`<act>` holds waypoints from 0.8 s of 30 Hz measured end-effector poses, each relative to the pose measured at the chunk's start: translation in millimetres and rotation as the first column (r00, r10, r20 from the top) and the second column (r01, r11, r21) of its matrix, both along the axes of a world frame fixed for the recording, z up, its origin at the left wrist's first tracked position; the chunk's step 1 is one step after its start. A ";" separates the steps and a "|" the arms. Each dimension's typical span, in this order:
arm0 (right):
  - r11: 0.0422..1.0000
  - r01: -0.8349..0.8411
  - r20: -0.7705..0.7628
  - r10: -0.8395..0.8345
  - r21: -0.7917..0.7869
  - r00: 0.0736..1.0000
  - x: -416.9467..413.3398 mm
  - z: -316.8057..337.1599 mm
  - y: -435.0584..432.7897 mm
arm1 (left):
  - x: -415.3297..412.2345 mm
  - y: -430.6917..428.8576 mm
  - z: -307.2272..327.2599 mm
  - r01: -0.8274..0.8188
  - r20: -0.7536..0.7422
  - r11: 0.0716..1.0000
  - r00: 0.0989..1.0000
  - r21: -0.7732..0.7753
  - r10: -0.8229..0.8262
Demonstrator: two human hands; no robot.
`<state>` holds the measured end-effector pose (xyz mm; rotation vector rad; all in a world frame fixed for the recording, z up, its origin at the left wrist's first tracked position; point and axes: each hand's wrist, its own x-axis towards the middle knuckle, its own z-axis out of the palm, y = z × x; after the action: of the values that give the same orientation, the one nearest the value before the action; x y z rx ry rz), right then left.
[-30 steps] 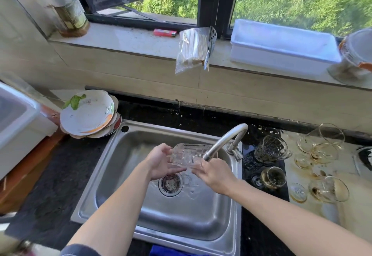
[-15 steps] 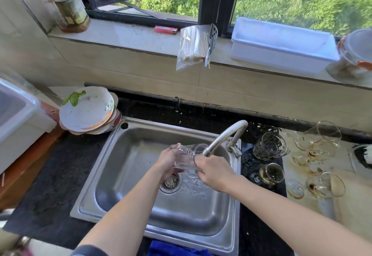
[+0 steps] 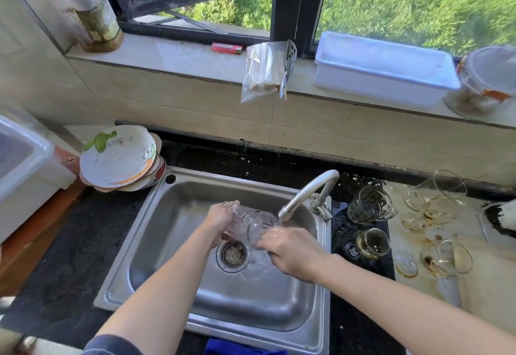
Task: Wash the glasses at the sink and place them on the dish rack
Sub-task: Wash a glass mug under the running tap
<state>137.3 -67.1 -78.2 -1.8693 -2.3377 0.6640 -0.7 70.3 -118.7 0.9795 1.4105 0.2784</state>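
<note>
A clear cut glass (image 3: 251,225) lies on its side over the steel sink (image 3: 173,243), just below the faucet spout (image 3: 304,195). My left hand (image 3: 219,222) grips its base end. My right hand (image 3: 290,248) curls round its mouth end, wet under the spout. Several dirty glasses stand right of the sink: a patterned mug (image 3: 368,205), a small glass with yellowish liquid (image 3: 372,243), and stained stemmed glasses (image 3: 444,257) on the pale counter.
A stack of dirty plates (image 3: 120,156) sits at the sink's back left corner. A white bin (image 3: 25,170) stands at far left. On the sill are a white tray (image 3: 382,67), a bag of sticks (image 3: 265,71), a lighter (image 3: 226,47) and a jar (image 3: 92,14).
Both hands have turned the glass under the spout; my right hand moved from beside the rim to around its mouth. The camera has drifted slightly.
</note>
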 end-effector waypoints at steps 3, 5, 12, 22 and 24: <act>0.997 0.067 0.092 -0.070 0.039 0.993 -1.3 -2.7 10.1 | 1.9 -2.9 8.4 0.136 -0.038 0.989 0.990 -0.056 -0.138; 0.988 0.149 0.118 -0.144 -0.042 0.983 -7.0 0.3 18.7 | 0.6 -5.4 12.5 0.168 0.009 0.982 0.986 -0.090 -0.168; 0.915 0.365 -0.244 -0.399 -0.172 0.884 -18.5 2.0 16.5 | -8.3 -14.2 -19.1 0.003 0.353 0.954 0.929 -0.301 0.108; 0.997 0.068 0.008 -0.067 -0.032 0.998 -0.8 4.7 8.1 | -6.7 -2.0 -14.2 0.081 0.277 0.948 0.961 -0.307 0.008; 0.999 -0.009 -0.030 0.011 0.048 0.999 13.6 -4.5 -1.8 | -16.4 3.7 -20.0 0.041 0.237 0.947 0.971 -0.320 0.038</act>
<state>150.9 -68.9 -82.7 -1.8163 -2.3247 0.6276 -17.1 74.0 -138.7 0.6523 1.1863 0.1516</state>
